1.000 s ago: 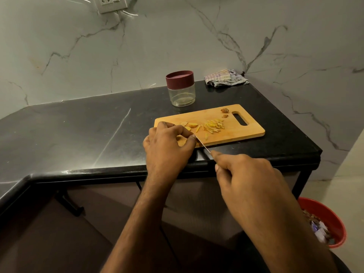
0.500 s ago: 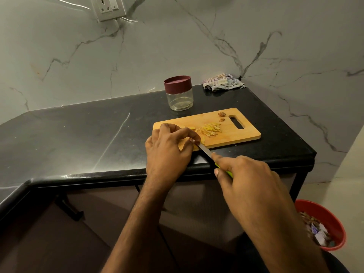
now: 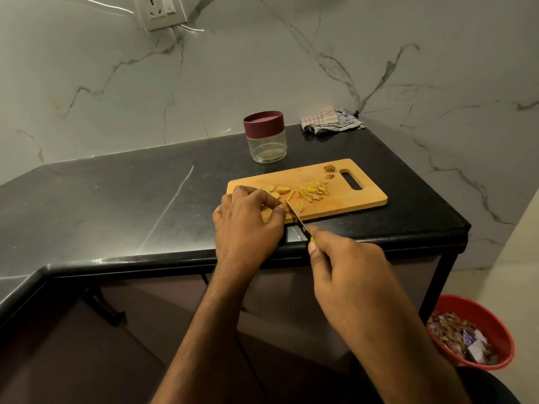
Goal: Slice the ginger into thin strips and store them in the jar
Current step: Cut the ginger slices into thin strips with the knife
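Roughly midway, by the look of it: slicing is under way and nothing has gone into the jar. Starting at the left, the left hand [image 3: 248,220] rests on the near left part of the cutting board [image 3: 358,196], fingers curled down and pinching a small piece of ginger against the wood; the piece itself is almost wholly hidden under the fingertips [image 3: 280,207], so its shape cannot be told. Just beyond those fingertips lie a few flat ginger slices [image 3: 280,190] not yet cut into strips. Right beside the left fingertips comes the knife [image 3: 296,214], its blade edge-down on the board, its long axis running from the right hand diagonally up and leftward, tip pointing away toward the far left. The right hand [image 3: 347,272], nearer the camera and off the front edge of the table [image 3: 116,205], is closed around the green handle. Beyond the blade and to the right of both hands sits a loose heap of cut strips [image 3: 315,191], most lying roughly along the board's length. Two brownish trimmed bits [image 3: 329,172] rest further right, near the handle slot. The jar [image 3: 266,137] stands upright on the table beyond the board, well apart from both hands, lid on and seemingly empty. Left to do, I judge: finish the held piece, cut the slices, open the jar and fill it.
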